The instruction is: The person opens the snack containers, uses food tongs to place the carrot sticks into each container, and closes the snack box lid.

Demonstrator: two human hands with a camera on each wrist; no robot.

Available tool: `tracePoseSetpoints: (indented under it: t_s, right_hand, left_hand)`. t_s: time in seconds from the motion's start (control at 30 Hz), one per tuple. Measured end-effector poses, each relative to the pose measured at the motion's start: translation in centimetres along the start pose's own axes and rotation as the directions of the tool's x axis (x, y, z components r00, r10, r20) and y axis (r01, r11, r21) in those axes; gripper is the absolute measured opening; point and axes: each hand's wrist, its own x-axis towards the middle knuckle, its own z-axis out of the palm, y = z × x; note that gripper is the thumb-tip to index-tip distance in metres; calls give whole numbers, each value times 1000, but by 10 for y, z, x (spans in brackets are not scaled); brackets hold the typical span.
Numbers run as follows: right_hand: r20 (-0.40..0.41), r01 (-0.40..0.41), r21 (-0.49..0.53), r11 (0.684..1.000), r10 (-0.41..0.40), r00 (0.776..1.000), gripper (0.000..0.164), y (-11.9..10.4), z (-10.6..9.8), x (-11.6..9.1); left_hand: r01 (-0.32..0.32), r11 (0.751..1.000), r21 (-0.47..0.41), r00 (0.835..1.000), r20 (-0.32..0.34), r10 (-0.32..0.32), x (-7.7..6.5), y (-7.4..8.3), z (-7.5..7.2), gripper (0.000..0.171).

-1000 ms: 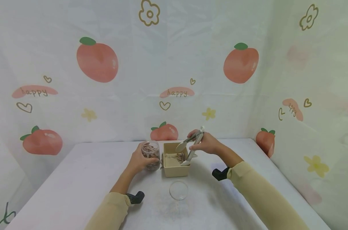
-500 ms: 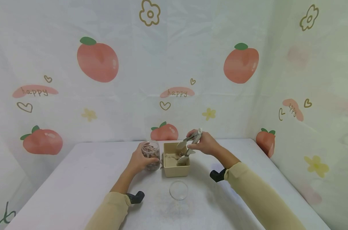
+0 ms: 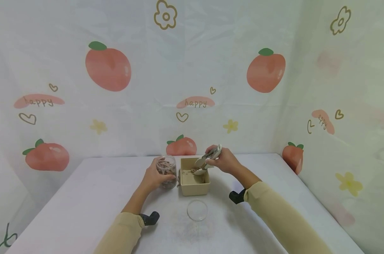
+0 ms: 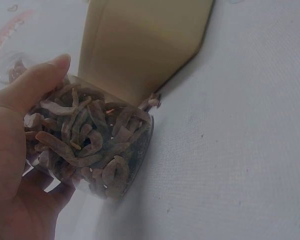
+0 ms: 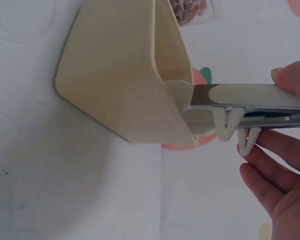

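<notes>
My left hand (image 3: 154, 175) grips a clear jar (image 3: 169, 181) standing upright on the table, just left of the beige box. Brown, twisted dried strips (image 4: 80, 130) fill much of the jar, dusted pale. In my right hand (image 3: 225, 160) is a pair of tongs (image 5: 260, 97) with metal arms and whitish heads. The tong heads reach down inside the beige box (image 3: 194, 190), near a small heap of brown strips (image 3: 194, 170) on its floor. From the right wrist view the box wall hides the tong tips.
A round clear lid (image 3: 197, 210) lies on the white table (image 3: 109, 190) in front of the box. A few strips (image 4: 152, 101) lie on the table between jar and box. A fruit-patterned curtain (image 3: 141, 123) hangs behind the table.
My right hand has moved slightly left and down. The tongs' heads have come closer together, and the lower one has swept left across the box floor. My left hand and the jar stay put.
</notes>
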Motion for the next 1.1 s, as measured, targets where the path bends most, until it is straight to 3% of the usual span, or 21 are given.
tracePoseSetpoints:
  t_s: [0.37, 0.8, 1.1]
  right_hand:
    - [-74, -82, 17, 997, 83, 994, 20, 3, 9, 0]
    - [-181, -63, 44, 997, 70, 981, 21, 2, 10, -5]
    - [-239, -40, 186, 982, 85, 967, 20, 0, 1, -6]
  left_hand:
    - [1, 1000, -10, 1000, 3, -1, 0, 1, 1, 99]
    - [-21, 1000, -18, 1000, 5, 22, 1, -2, 1, 102]
    - [-25, 1000, -19, 1000, 0, 25, 1, -3, 1, 103]
